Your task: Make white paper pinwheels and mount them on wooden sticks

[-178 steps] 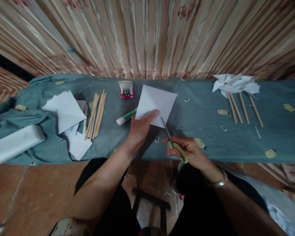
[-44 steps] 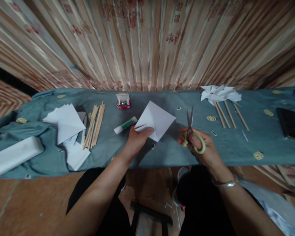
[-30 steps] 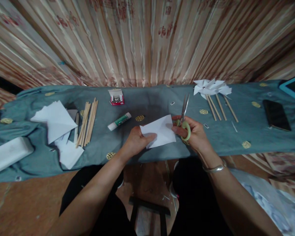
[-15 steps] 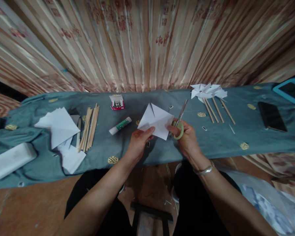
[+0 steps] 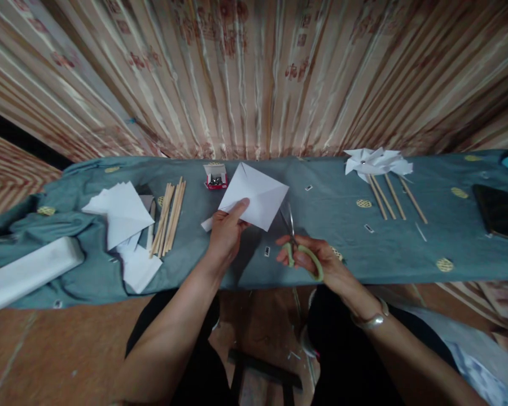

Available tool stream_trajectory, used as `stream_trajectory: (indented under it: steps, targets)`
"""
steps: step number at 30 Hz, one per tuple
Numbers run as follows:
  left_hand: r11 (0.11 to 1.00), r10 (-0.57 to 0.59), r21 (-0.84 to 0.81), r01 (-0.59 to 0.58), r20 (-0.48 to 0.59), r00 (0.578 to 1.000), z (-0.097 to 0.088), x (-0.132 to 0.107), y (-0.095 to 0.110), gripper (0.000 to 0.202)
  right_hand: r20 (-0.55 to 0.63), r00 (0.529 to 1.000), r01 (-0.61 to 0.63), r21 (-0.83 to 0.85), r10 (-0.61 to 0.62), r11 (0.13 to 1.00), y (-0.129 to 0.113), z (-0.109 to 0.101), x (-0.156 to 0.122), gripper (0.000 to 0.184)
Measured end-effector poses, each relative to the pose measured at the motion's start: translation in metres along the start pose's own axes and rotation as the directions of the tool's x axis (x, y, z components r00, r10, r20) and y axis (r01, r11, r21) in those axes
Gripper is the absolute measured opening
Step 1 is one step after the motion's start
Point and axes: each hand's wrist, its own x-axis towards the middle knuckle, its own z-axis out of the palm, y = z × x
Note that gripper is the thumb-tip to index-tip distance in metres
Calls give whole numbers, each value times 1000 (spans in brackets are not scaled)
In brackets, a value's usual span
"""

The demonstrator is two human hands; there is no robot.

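Between the thumb and fingers of my left hand is a square sheet of white paper, creased along its diagonals and cut in from a corner. My right hand has its fingers in the handles of a pair of green scissors. The scissor blades are parted and point up toward the paper's right corner, close beside it. Behind the paper, a glue stick is mostly hidden. Just left of the paper stands a small red and white box of metal pins or tacks.
Wooden sticks and a stack of white paper squares lie at left, near a long white case. Finished paper pinwheels on sticks rest at back right. A dark phone lies on the green cloth.
The paper has turned in my left hand and shifted left, now covering most of the glue stick. My right hand has let go of the paper and its scissors have swung round with blades parted.
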Motion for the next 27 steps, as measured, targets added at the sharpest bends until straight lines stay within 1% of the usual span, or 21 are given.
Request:
stream_trajectory:
  steps: [2, 5, 10, 15, 27]
  targets:
    - [1000, 0, -1, 0, 3, 1000, 0, 0, 1, 29, 67, 997, -48, -30, 50, 998, 2, 4, -5, 50]
    - [1000, -22, 20, 21, 9, 1000, 1, -2, -2, 28, 92, 993, -74, -64, 80, 995, 6, 9, -9, 46]
    - [999, -15, 35, 14, 20, 1000, 5, -4, -7, 27, 75, 995, -62, -86, 69, 994, 9, 10, -8, 44]
    - [997, -31, 72, 30, 9, 999, 5, -4, -10, 26, 75, 995, -56, -56, 60, 997, 9, 9, -7, 43]
    - [998, -20, 60, 19, 11, 1000, 5, -4, -13, 28, 64, 995, -67, -56, 71, 996, 10, 11, -5, 45]
